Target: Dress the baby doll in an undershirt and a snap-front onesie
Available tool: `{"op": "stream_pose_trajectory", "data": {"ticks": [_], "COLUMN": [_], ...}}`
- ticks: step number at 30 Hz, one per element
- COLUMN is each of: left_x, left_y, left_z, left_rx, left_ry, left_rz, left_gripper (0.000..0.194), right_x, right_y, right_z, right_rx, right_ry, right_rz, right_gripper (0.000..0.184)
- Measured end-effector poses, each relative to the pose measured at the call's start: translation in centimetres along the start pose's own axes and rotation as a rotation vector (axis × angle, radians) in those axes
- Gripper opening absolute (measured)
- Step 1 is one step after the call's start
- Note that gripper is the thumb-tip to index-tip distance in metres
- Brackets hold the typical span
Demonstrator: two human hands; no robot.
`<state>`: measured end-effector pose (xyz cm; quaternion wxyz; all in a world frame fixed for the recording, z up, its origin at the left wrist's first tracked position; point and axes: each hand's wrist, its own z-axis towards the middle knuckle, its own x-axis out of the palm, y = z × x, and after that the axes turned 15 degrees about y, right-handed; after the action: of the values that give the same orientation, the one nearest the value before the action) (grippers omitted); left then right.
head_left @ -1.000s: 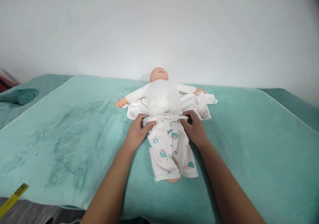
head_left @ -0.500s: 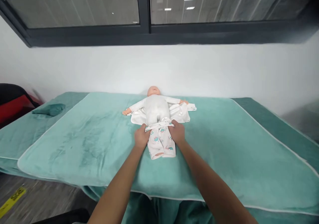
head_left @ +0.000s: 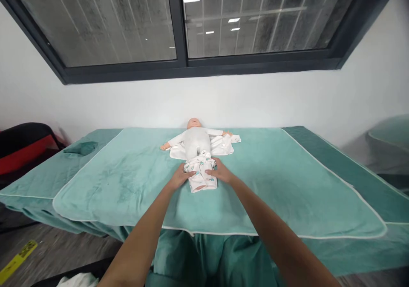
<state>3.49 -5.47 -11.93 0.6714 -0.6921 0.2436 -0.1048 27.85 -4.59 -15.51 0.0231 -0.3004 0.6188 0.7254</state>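
A baby doll [head_left: 197, 141] in a white long-sleeved top lies on its back, head toward the wall and arms spread. White printed baby pants [head_left: 202, 177] with green and pink figures cover its legs, the waistband bunched around the thighs. My left hand [head_left: 181, 176] grips the left side of the pants, its thumb lying across the front. On the opposite side my right hand [head_left: 221, 171] holds them likewise, thumb pointing inward. Part of the fingers of both hands is hidden beside the cloth. Under the doll's back a white jacket [head_left: 223, 145] is spread out.
A light green plush blanket [head_left: 287, 185] with pale piping covers the bed. Behind it rise a white wall [head_left: 204, 99] and a dark-framed window [head_left: 188, 63]. A black and red object [head_left: 28, 150] stands at the left. Yellow tape [head_left: 17, 259] marks the floor.
My hands have shifted from the edges of the waistband to the sides of the pants, thumbs now on the front. The waistband looks more bunched. The camera view has tilted up.
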Motion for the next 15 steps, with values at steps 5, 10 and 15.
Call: {"op": "stream_pose_trajectory", "data": {"ticks": [5, 10, 15], "left_x": [1.7, 1.8, 1.0], "left_y": [0.2, -0.1, 0.2], "left_z": [-0.4, -1.0, -1.6], "left_rx": [0.017, 0.030, 0.022], "left_ry": [-0.056, -0.047, -0.030], "left_rz": [0.000, 0.014, 0.061], "left_gripper": [0.069, 0.075, 0.086], "right_x": [1.2, 1.3, 0.8], "right_y": [0.1, 0.2, -0.6], "right_z": [-0.9, -1.5, -1.2], "right_rx": [0.048, 0.066, 0.097], "right_ry": [-0.051, -0.048, -0.049], "right_rz": [-0.047, -0.073, -0.070], "right_gripper": [0.071, 0.071, 0.076]}}
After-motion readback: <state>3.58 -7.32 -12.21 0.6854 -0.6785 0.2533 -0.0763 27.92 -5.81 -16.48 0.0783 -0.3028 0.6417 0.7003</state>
